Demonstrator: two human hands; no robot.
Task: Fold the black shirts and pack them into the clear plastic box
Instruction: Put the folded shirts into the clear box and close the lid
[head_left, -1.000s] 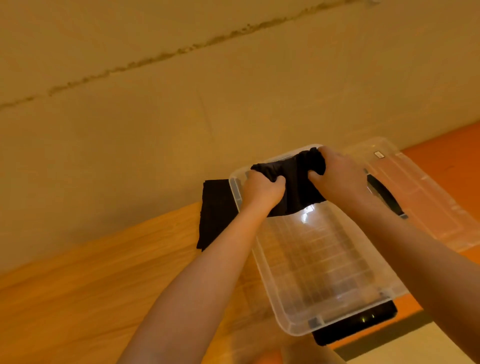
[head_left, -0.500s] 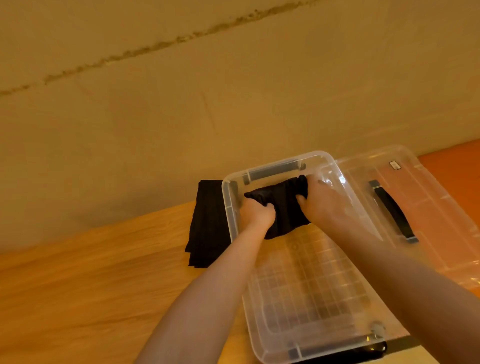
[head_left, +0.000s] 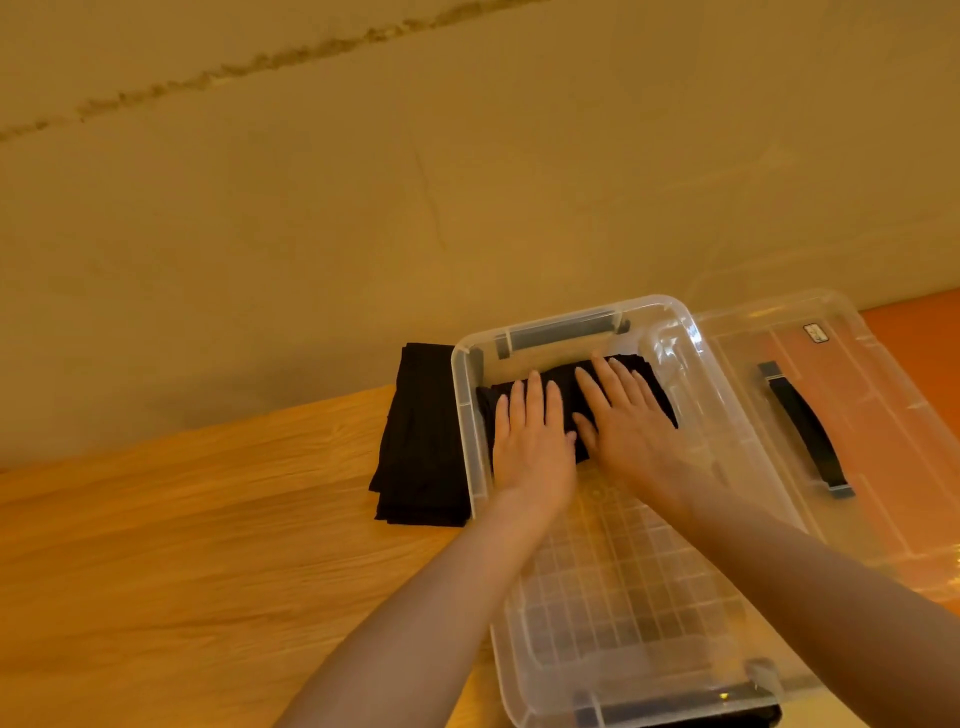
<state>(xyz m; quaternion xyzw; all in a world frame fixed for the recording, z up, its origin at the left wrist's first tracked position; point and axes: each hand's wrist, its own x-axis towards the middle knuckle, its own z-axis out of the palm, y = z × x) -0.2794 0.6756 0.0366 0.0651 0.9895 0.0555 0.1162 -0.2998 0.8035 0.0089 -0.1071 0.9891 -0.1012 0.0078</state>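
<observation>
Now folded shirt (head_left: 558, 379) under flat fingers (head_left: 535, 397), box (head_left: 465, 415) far end.

A wooden table (head_left: 182, 545) with a light grain ran along a plain wall. On it stood a clear plastic box (head_left: 467, 431), open at the top. Just left of the box, touching its side wall, lay a stack of folded black shirts (head_left: 421, 436) near the wall. To the right of the box lay its clear lid (head_left: 857, 467) with a dark handle, over an orange surface (head_left: 919, 332).
</observation>
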